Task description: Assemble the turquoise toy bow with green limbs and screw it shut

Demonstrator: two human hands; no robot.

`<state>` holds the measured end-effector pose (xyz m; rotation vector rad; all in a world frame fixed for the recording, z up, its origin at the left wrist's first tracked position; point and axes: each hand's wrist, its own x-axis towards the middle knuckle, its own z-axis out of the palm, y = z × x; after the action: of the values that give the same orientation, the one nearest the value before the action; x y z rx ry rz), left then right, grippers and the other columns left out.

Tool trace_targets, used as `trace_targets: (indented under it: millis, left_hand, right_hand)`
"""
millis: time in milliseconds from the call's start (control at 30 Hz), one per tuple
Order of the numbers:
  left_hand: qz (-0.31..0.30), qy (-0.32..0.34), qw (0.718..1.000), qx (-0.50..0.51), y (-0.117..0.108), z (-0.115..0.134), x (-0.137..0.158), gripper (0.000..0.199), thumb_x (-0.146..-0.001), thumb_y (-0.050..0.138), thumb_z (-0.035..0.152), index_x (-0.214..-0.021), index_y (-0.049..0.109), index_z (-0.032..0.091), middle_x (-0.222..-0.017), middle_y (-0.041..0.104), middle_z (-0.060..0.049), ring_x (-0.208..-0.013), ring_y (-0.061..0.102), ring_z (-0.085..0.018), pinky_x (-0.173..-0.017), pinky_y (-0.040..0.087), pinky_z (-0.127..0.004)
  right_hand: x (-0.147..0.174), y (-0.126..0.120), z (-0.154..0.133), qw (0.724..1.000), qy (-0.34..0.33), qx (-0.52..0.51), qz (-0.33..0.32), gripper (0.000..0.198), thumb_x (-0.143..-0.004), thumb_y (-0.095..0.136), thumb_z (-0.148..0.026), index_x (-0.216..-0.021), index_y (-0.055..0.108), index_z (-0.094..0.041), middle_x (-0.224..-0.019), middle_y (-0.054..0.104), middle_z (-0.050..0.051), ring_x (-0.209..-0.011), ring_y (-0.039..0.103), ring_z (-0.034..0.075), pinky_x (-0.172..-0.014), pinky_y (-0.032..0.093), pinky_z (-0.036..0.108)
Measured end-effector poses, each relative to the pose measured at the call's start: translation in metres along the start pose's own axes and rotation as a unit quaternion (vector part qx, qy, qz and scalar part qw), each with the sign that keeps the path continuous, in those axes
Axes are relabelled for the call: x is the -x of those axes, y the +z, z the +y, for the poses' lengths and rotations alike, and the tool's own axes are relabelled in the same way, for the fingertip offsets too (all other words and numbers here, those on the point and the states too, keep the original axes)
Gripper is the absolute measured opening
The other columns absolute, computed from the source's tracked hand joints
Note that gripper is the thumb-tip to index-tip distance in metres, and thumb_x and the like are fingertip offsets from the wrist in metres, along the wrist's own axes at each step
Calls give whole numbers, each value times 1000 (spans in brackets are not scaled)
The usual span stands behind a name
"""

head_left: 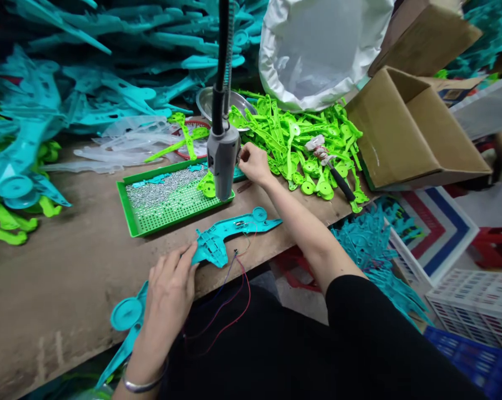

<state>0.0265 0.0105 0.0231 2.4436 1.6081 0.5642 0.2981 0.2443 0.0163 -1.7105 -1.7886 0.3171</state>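
A turquoise plastic shell [215, 239] lies at the table's front edge, its ribbed inner side up. Thin wires [247, 289] run from it, red and dark, and hang over the edge. My left hand [170, 283] rests on the shell's near end, fingers and thumb closed against it. Another turquoise stretch with a round disc [126, 314] shows beyond that wrist; whether it joins the shell is hidden. My right hand [254, 164] is pinched beside the hanging grey electric screwdriver [223, 161], past the tray's right end. What its fingertips hold, if anything, cannot be made out.
A green tray [136, 228] holds many small screws [159, 189]. Lime-green plastic parts [284, 139] are heaped behind, with a black-handled hammer [338, 180] on them. Turquoise parts [109, 83] pile up at the back left. A cardboard box [392, 128] and white sack [271, 61] stand right.
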Motion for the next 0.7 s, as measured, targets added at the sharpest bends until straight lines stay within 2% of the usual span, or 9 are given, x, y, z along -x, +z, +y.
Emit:
trace_targets:
  millis: [67,133,233,300,433,533,700]
  left_hand:
    - [-2,-4,1000,4,0,1,0,37,-99,47,22,-135,54,16,-117,67,-10,-97,58,-27,-76,43,-37]
    - [-4,-10,1000,9,1,1,1,37,-99,47,23,-134,55,16,-116,67,-10,-96,58,-27,-76,43,-37]
    - [-10,-21,1000,16,2,0,2,37,-100,45,26,-135,55,17,-116,67,-10,-97,58,-27,-77,43,-38]
    - [-11,-27,999,20,2,-1,2,38,-100,44,27,-136,54,19,-117,67,-11,-98,59,-27,-79,44,-39]
    - [-12,-28,999,23,2,1,1,40,-100,43,27,-137,54,19,-117,67,-12,-99,59,-28,-80,45,-40]
    - [-8,-18,1000,18,0,2,0,39,-100,43,26,-136,55,17,-118,67,-11,-99,58,-28,-78,45,-39]
    - [-4,-12,1000,14,-1,2,0,38,-100,45,25,-135,56,15,-116,67,-11,-99,58,-28,-79,44,-39]
  right_hand:
    - [17,-13,-8,998,31,-57,20,9,-70,56,-10,-74,57,-19,-75,65,0,-71,59,15,-75,48,30]
    - [46,-29,-19,989,54,-139,10,8,-67,60,-13,-71,57,-19,-70,63,-1,-67,58,14,-71,49,29]
    - [94,-49,-36,952,75,-287,-72,13,-67,68,-23,-71,57,-20,-72,64,-1,-66,58,12,-64,50,27]
    - [120,-54,-44,934,89,-323,-122,16,-68,72,-27,-73,59,-20,-74,65,-1,-65,58,12,-62,50,26]
    - [141,-47,-47,940,90,-275,-183,8,-68,68,-21,-74,63,-18,-71,66,-1,-59,56,10,-55,46,24]
    - [140,-40,-45,949,86,-248,-174,8,-67,66,-20,-74,64,-18,-71,67,-1,-59,55,9,-55,45,23]
    - [139,-42,-45,946,93,-257,-173,7,-67,66,-22,-72,63,-18,-68,65,-1,-58,55,10,-55,46,24]
